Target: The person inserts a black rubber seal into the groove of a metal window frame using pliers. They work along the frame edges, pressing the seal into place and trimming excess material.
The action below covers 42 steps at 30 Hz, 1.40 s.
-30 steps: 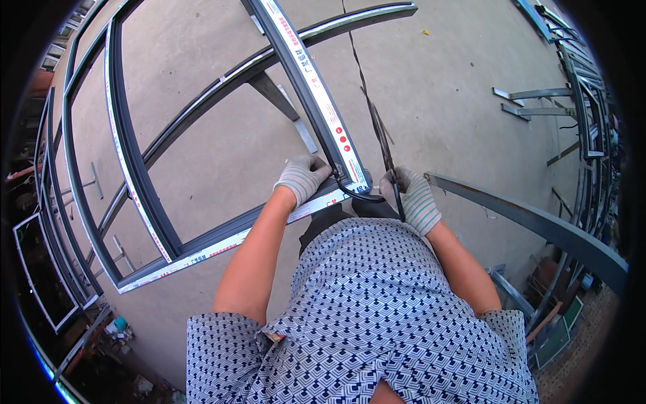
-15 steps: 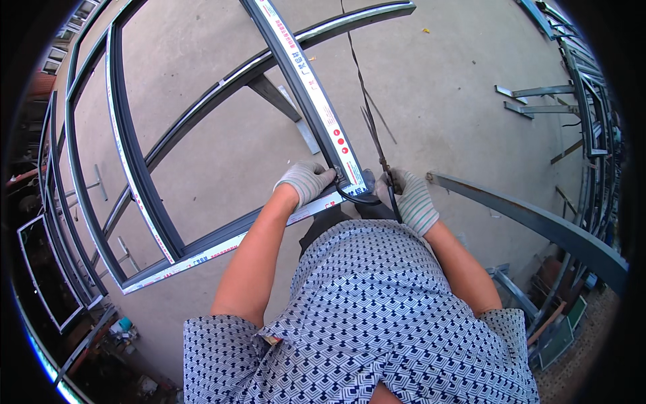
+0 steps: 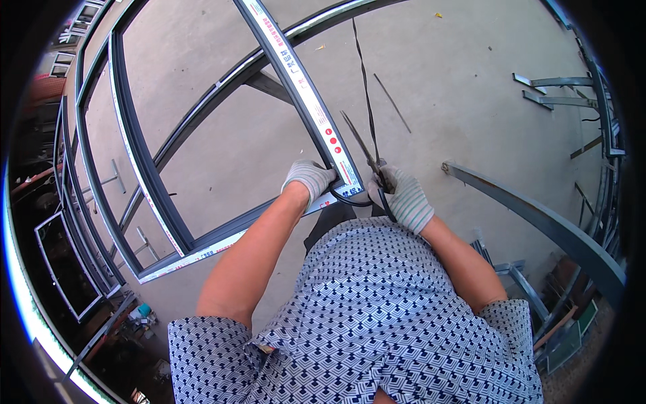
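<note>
A dark grey window frame (image 3: 316, 111) with white printed protective film lies across sawhorse-like beams, its near right corner at my waist. My left hand (image 3: 311, 180), in a striped knit glove, is closed at that corner, its fingertips pinching a black rubber strip (image 3: 350, 202) against the inner edge. The strip loops from there toward my right hand (image 3: 405, 198), also gloved and closed around a pair of scissors (image 3: 360, 141). The scissor blades point up and away. A long run of the strip rises beyond that hand; its exact path through the fingers is hidden.
A curved-looking metal beam (image 3: 525, 209) extends at right, near my right forearm. Another beam (image 3: 215, 101) passes under the frame. Metal stands (image 3: 552, 82) and stacked profiles occupy the far right. More frames (image 3: 67, 269) lean at left. A thin rod (image 3: 392, 102) lies on the floor.
The scissors have turned, with their blades now tilting further left and apart from the hanging strip. My right hand has shifted slightly left. My left hand stays at the corner.
</note>
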Motion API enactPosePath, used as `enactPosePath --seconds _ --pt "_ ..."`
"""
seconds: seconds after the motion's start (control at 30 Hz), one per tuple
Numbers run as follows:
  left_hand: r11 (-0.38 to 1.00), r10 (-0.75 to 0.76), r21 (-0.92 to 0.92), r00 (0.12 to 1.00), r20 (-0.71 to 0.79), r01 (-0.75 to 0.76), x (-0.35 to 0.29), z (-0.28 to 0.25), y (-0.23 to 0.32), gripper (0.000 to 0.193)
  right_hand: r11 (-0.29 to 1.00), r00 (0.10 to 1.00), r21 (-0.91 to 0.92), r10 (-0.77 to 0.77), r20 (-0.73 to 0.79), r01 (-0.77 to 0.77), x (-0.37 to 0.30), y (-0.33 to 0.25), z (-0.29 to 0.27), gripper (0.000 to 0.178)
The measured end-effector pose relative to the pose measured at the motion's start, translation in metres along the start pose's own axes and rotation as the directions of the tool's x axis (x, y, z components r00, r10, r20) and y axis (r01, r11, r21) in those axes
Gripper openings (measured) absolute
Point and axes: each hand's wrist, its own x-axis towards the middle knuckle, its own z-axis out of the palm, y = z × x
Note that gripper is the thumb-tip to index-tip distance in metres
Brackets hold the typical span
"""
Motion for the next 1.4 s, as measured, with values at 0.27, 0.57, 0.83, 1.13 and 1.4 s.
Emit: enactPosePath --seconds 0.27,0.57,0.83,1.13,1.4 --pt "1.000 -0.019 0.018 1.000 -0.021 0.019 0.008 0.009 0.004 0.046 0.996 0.999 -0.085 0.016 0.040 -0.012 0.000 -0.015 -0.018 0.027" --pt "0.899 0.078 -0.424 0.992 -0.097 -0.112 -0.030 -0.012 -0.019 0.033 0.984 1.000 -0.178 -0.022 0.018 0.024 -0.008 -0.024 -0.016 0.029" --pt "0.708 0.218 -0.588 0.912 -0.346 -0.392 -0.068 -0.007 -0.024 0.028 0.983 0.988 -0.180 -0.002 0.157 0.031 -0.030 -0.048 -0.032 0.030" --pt "0.673 0.229 -0.555 0.851 -0.472 -0.489 -0.089 -0.007 -0.003 0.025 0.992 0.929 -0.093 -0.044 0.367 0.083 -0.045 -0.028 -0.037 0.044" --pt "0.713 0.245 -0.494 0.836 -0.490 -0.498 -0.099 -0.010 0.008 0.027 0.993 0.905 -0.117 0.045 0.424 0.006 -0.045 -0.047 -0.036 0.043"
